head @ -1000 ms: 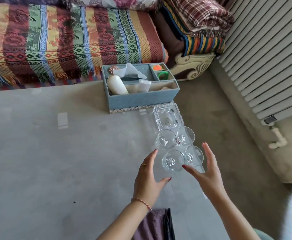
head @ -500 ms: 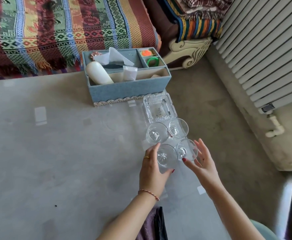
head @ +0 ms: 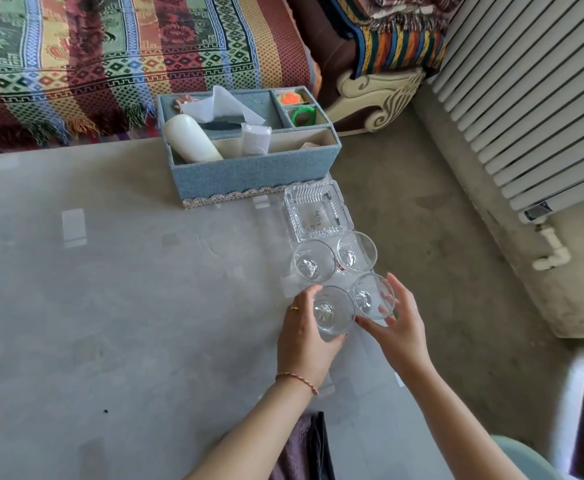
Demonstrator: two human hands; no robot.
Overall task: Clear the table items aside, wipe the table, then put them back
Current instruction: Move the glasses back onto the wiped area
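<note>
My left hand (head: 306, 336) wraps the near-left glass (head: 332, 311), thumb and fingers closed around its wall. My right hand (head: 399, 329) cups the near-right glass (head: 373, 299), fingers curled on its far side; whether that grip is fully closed, I cannot tell. Both glasses touch each other and sit just in front of two more glasses (head: 333, 261) on the bench (head: 110, 306). Behind them stands a square cut-glass ashtray (head: 318, 211), ribbed and thick-walled, then a blue fabric organizer box (head: 254, 169) with lace trim, holding a white bottle (head: 191, 138) and tissues (head: 226, 105).

Judgement: everything is clustered at the right edge, likely so the bench could be wiped; one glass per hand speeds returning them. The glasses are smooth, clear and round, so slippery. The bench top is glossy and reflective. A purple cloth (head: 292, 452) lies at the near edge.
</note>
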